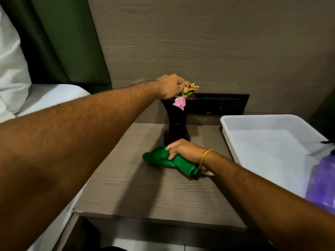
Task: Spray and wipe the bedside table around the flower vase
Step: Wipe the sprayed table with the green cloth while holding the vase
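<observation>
The dark hourglass-shaped wooden flower vase [178, 122], at the far edge of the grey wood-grain bench [145, 192], is gripped at its rim by the left hand [169, 86], seemingly to steady it, while a bunched green cloth [159, 158] is clenched in the right hand [183, 148] just near its base.

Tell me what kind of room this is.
Likely a hotel bedroom: white bedding beside a bedside table, a padded green headboard, and a flower vase being cleaned around.

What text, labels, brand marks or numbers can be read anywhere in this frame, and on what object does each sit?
No text can be read.
A small pale mark on the black wall panel behind the vase is too small to read.
The purple bottle, white tray and green cloth show no lettering.
</observation>
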{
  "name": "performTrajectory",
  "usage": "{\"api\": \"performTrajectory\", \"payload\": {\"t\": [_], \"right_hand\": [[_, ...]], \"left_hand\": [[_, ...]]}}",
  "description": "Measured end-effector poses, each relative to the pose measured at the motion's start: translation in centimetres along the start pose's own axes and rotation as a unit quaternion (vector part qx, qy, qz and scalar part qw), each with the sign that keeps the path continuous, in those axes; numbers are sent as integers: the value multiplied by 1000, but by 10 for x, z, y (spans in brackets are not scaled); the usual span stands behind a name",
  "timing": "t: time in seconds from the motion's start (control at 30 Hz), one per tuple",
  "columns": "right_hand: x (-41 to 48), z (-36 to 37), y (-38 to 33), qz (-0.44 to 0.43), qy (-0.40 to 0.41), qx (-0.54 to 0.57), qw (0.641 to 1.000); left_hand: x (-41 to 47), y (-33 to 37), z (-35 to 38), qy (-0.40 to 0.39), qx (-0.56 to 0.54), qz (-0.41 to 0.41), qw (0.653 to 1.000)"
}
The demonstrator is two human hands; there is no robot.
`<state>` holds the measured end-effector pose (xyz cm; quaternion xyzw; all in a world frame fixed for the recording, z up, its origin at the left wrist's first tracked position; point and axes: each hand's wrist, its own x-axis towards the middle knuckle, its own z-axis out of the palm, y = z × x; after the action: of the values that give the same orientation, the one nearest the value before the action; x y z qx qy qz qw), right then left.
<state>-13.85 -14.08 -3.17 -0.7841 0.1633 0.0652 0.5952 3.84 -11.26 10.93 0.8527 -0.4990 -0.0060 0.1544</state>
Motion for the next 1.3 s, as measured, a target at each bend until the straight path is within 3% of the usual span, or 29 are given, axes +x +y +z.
{"api": "performTrajectory", "payload": {"t": [0.07,0.13,0.2,0.27,0.33,0.4,0.47,0.57,0.63,0.73,0.8,0.93,1.07,1.17,1.23,1.3], "right_hand": [[-16,-2,-1,54,-8,188,981],[-36,-6,-7,117,-12,368,922],[-52,-12,-12,119,22,480,869],[-65,-17,-20,90,91,548,827],[-72,-20,-31,41,221,578,785],[-72,-18,-38,-45,391,530,752],[-69,-11,-43,-146,524,380,748],[-59,5,-40,-280,589,118,749],[-41,12,-35,-317,577,-17,752],[-18,17,-29,-301,508,-136,796],[-6,21,-15,-257,472,-235,810],[2,15,19,-120,394,-450,792],[-13,12,24,-22,251,-565,786],[-28,0,7,47,107,-567,815],[-42,-17,-11,62,49,-465,882],[-61,-33,-24,82,48,-268,959]], "left_hand": [[0,0,1,2,-2,-1,1000],[0,0,1,10,11,-1,1000],[1,1,1,11,22,1,1000],[1,0,1,15,27,0,1000],[2,0,1,14,20,1,1000],[4,-2,2,8,14,0,1000],[4,-4,3,5,16,-2,1000],[4,-3,4,9,22,-1,1000],[3,-3,3,10,29,2,1000],[2,-2,0,-2,27,9,1000],[2,-1,-1,-6,21,10,1000],[0,2,-1,8,31,1,999],[-3,1,-1,8,25,-5,1000],[-4,-1,0,3,13,-3,1000],[-6,3,-1,2,16,-2,1000],[-6,5,-3,-1,17,0,1000]]}}
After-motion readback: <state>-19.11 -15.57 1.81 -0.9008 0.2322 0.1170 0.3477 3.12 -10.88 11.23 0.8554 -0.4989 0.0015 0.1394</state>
